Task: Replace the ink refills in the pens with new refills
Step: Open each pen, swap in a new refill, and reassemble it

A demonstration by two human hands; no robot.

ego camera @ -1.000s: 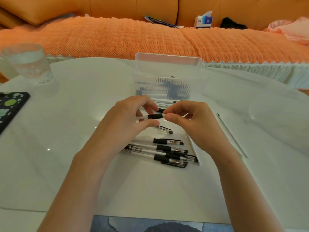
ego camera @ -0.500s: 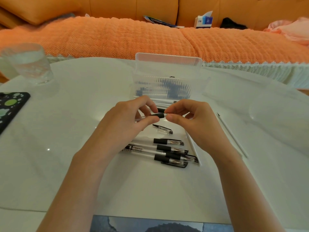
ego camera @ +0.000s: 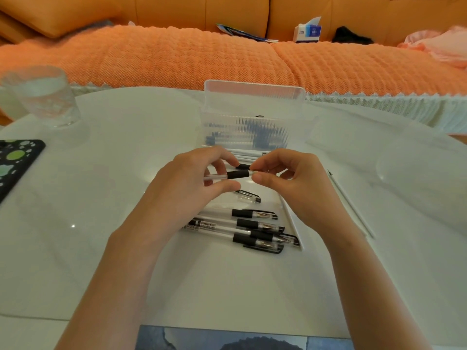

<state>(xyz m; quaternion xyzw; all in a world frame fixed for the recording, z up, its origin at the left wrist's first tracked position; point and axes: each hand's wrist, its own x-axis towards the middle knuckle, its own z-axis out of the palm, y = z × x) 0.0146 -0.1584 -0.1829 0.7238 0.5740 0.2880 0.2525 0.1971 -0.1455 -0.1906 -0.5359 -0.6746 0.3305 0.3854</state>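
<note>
My left hand (ego camera: 187, 183) holds a clear pen with a black grip (ego camera: 236, 174) level above the table. My right hand (ego camera: 290, 183) pinches the pen's metal tip end between thumb and forefinger. Below the hands lie several capped clear pens (ego camera: 255, 227) with black grips, in a shallow clear tray. A loose pen cap (ego camera: 249, 197) rests just under my left thumb. A clear ribbed box (ego camera: 252, 117) stands open behind the hands, with several white refills (ego camera: 249, 154) lying in front of it. One thin white refill (ego camera: 351, 203) lies alone to the right.
A glass of water (ego camera: 41, 97) stands at the far left. A dark phone case with green spots (ego camera: 15, 160) lies at the left edge. An orange sofa with a tissue box (ego camera: 307, 31) runs behind the white table (ego camera: 113, 173). A picture (ego camera: 227, 339) lies at the near edge.
The hands have stayed in place around the pen. My fingers have shifted slightly on the grip and the tip, as in twisting.
</note>
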